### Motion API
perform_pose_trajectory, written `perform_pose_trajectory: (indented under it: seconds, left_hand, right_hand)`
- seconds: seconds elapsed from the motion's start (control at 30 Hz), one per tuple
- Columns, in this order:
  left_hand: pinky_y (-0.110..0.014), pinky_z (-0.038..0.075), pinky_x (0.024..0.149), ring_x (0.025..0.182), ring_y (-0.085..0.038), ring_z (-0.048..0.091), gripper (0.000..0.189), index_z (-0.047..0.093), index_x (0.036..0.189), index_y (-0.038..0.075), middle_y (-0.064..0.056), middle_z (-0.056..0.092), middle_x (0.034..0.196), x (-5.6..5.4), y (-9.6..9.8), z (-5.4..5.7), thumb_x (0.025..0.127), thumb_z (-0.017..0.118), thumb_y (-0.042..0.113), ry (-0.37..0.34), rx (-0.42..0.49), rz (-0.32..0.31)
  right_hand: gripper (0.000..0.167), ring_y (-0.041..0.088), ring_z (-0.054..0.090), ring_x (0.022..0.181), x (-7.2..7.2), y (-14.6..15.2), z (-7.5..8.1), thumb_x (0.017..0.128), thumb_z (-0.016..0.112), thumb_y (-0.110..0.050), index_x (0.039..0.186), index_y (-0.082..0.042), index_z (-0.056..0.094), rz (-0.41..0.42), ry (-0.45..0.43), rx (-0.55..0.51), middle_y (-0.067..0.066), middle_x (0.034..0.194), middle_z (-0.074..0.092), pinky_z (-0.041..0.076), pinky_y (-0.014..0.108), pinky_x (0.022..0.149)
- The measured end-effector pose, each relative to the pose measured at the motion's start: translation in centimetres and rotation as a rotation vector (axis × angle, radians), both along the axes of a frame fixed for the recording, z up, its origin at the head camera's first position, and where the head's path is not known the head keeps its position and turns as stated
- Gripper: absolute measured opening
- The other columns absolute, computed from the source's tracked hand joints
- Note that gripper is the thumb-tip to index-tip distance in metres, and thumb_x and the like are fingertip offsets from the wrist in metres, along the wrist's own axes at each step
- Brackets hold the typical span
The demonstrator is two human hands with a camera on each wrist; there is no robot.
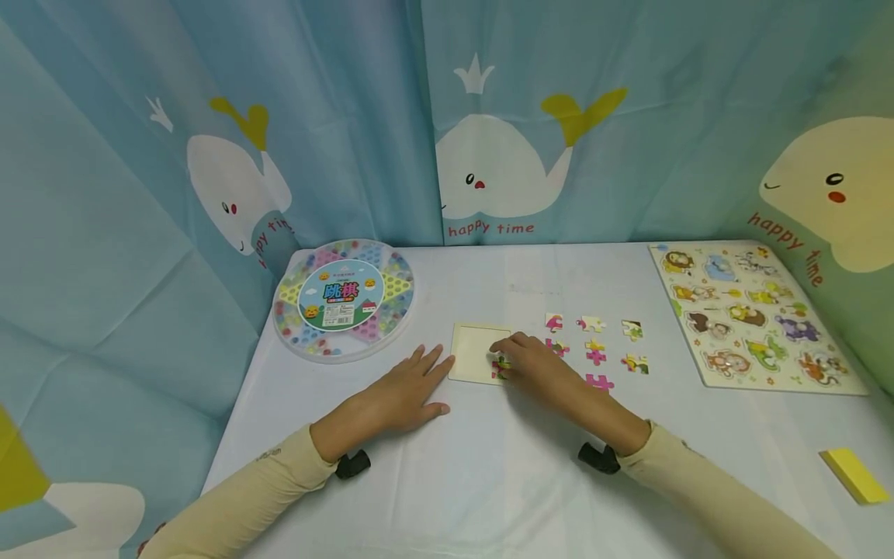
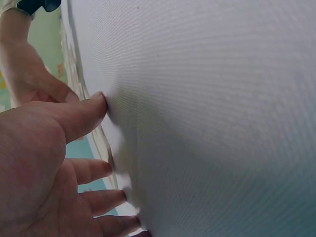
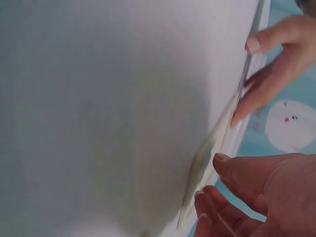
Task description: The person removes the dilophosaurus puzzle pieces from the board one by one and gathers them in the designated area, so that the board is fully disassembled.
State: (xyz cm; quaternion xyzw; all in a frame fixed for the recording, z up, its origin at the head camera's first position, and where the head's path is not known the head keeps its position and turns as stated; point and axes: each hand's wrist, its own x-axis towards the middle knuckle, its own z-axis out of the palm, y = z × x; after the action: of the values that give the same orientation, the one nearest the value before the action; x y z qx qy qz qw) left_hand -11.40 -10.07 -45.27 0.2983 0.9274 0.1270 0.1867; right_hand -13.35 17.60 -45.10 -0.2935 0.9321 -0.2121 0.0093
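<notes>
A shallow cream puzzle tray (image 1: 469, 341) lies flat on the white table. In its lower right corner sits a pink and green puzzle piece (image 1: 499, 368), partly hidden by my right hand (image 1: 541, 373). That hand's bent fingers reach down over the piece, and in the right wrist view the thumb and fingertips (image 3: 220, 157) stand apart close above the tray. My left hand (image 1: 405, 392) rests on the table with its fingers spread, fingertips at the tray's left edge. The left wrist view shows those fingertips touching the cloth.
Several loose puzzle pieces (image 1: 596, 353) lie in rows right of the tray. A round Chinese checkers box (image 1: 391, 320) sits at the back left. On the right are an animal peg board (image 1: 757, 318) and a yellow block (image 1: 855, 475). A blue curtain (image 1: 349, 155) hangs behind.
</notes>
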Motion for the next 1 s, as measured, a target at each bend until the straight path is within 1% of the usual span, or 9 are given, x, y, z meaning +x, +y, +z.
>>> perform_pose_trajectory:
  seconds: [0.13, 0.3, 0.4, 0.53, 0.77, 0.9, 1.0]
  left_hand:
    - [-0.056, 0.024, 0.128, 0.161, -0.045, 0.015, 0.079, 0.025, 0.169, 0.011, -0.017, 0.018, 0.175, -0.03, -0.02, -0.12, 0.107, 0.06, 0.046, 0.007, 0.002, -0.007]
    - [-0.056, 0.025, 0.128, 0.16, -0.046, 0.016, 0.08, 0.025, 0.169, 0.01, -0.018, 0.018, 0.175, -0.05, -0.06, -0.17, 0.107, 0.06, 0.046, 0.015, 0.001, -0.009]
    - [-0.056, 0.025, 0.128, 0.16, -0.046, 0.016, 0.08, 0.026, 0.169, 0.01, -0.018, 0.019, 0.175, -0.06, -0.09, -0.25, 0.107, 0.061, 0.046, 0.018, 0.001, -0.009]
    - [-0.055, 0.024, 0.128, 0.161, -0.046, 0.016, 0.08, 0.026, 0.169, 0.01, -0.018, 0.018, 0.175, -0.08, -0.09, -0.32, 0.107, 0.06, 0.046, 0.018, 0.002, -0.009]
    - [-0.056, 0.024, 0.128, 0.161, -0.045, 0.016, 0.079, 0.026, 0.168, 0.01, -0.018, 0.018, 0.175, 0.03, -0.07, -0.1, 0.107, 0.061, 0.046, 0.017, 0.004, -0.005]
    - [-0.056, 0.024, 0.128, 0.16, -0.045, 0.016, 0.079, 0.026, 0.168, 0.01, -0.018, 0.019, 0.175, 0.06, -0.06, -0.15, 0.107, 0.061, 0.045, 0.022, 0.002, -0.008]
    - [-0.056, 0.024, 0.128, 0.161, -0.045, 0.016, 0.079, 0.026, 0.168, 0.01, -0.018, 0.019, 0.175, 0.05, -0.06, -0.19, 0.107, 0.061, 0.045, 0.021, 0.002, -0.007]
  right_hand:
    - [0.033, 0.031, 0.066, 0.101, 0.44, -0.38, -0.27, 0.09, 0.08, 0.001, 0.122, -0.003, 0.07, 0.016, 0.03, -0.011, 0.014, 0.114, 0.069, 0.059, 0.046, 0.092]
    - [0.031, 0.031, 0.066, 0.103, 0.79, -0.37, -0.47, 0.09, 0.08, 0.003, 0.12, -0.002, 0.07, 0.024, 0.044, -0.04, 0.015, 0.114, 0.068, 0.059, 0.045, 0.091]
    - [0.03, 0.03, 0.066, 0.104, 0.89, -0.41, -0.55, 0.091, 0.079, 0.003, 0.119, -0.002, 0.071, 0.013, 0.037, -0.033, 0.016, 0.115, 0.068, 0.059, 0.043, 0.09]
    - [0.03, 0.029, 0.065, 0.101, 0.93, -0.52, -0.65, 0.091, 0.079, 0.003, 0.119, -0.003, 0.071, -0.01, 0.016, -0.025, 0.016, 0.113, 0.066, 0.06, 0.042, 0.087]
    - [0.029, 0.028, 0.062, 0.096, 0.69, -0.59, -0.48, 0.091, 0.078, 0.005, 0.118, 0.0, 0.067, -0.001, -0.001, -0.047, 0.017, 0.109, 0.063, 0.058, 0.04, 0.085]
    - [0.025, 0.026, 0.059, 0.095, 0.42, -0.57, -0.36, 0.09, 0.079, 0.004, 0.113, 0.0, 0.069, -0.006, -0.007, -0.043, 0.015, 0.107, 0.062, 0.055, 0.04, 0.084]
    - [0.02, 0.023, 0.057, 0.094, 0.24, -0.47, -0.16, 0.091, 0.08, 0.002, 0.108, -0.004, 0.071, -0.026, -0.034, -0.042, 0.011, 0.105, 0.062, 0.055, 0.039, 0.083]
